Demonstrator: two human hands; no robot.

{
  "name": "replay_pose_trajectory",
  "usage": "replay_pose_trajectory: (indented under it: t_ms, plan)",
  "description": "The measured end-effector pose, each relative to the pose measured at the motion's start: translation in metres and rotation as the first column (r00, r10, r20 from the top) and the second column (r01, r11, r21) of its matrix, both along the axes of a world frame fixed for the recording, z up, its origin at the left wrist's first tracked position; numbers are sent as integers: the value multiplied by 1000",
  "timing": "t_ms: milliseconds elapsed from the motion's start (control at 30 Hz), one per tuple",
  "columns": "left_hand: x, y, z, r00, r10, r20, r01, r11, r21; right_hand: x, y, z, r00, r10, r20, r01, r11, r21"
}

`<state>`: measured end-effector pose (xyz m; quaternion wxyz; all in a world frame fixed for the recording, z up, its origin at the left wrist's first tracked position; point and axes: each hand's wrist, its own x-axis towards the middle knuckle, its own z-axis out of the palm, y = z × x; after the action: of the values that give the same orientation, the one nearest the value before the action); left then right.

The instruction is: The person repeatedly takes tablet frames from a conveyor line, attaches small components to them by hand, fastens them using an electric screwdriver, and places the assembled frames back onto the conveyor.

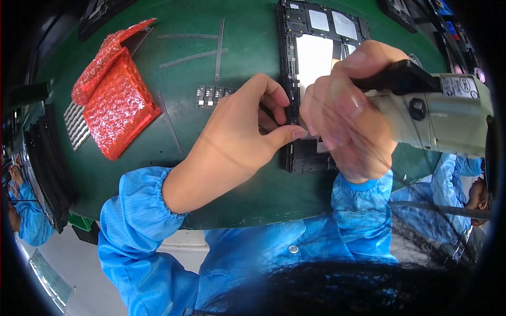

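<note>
An open black electronic device housing (311, 163), with white and silver panels inside, lies on the green table, partly hidden by my hands. My left hand (240, 124) is at its left edge; the fingers curl there and the thumb reaches over the rim. Whether a small part sits between those fingertips cannot be seen. In my right hand (353, 110), above the housing and slightly blurred, is a pale green electric screwdriver (421, 118) with a black lever. My fingers wrap round its front end, and its tip is hidden behind them.
Small dark circuit boards (206, 96) lie left of the housing. Thin dark strips (219, 52) are scattered farther left. A red bubble-wrap bundle (121, 105) partly covers a white ribbed piece (77, 126). Blue-sleeved people sit at the left (31, 221) and right (448, 181).
</note>
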<state>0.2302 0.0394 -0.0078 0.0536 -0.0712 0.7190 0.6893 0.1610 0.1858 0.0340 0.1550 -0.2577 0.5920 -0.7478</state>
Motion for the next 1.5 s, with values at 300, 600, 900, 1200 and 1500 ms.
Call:
replay_pose_trajectory:
  t_ms: [300, 600, 900, 1200, 1500]
  plan:
    - [-2, 0, -3, 1000, -10, -25, 9, 999, -43, 0, -8, -2, 999, -17, 31, 17, 1000, 18]
    - [-1, -2, 8, 999, -30, 42, 32, 999, -31, -1, -14, 2, 988, -146, 57, 139, 984, 111]
    - [-4, 5, 20, 998, -19, 55, 22, 998, -53, -10, -5, 6, 978, 18, 209, -16, 1000, -10]
    - [-7, 5, 18, 962, -72, 263, 59, 997, 58, -71, 94, 17, 865, -501, -21, 484, 844, -230]
    - [-9, 6, 24, 943, -22, 332, 21, 1000, 5, -89, 107, -11, 866, -500, -7, 487, 847, -210]
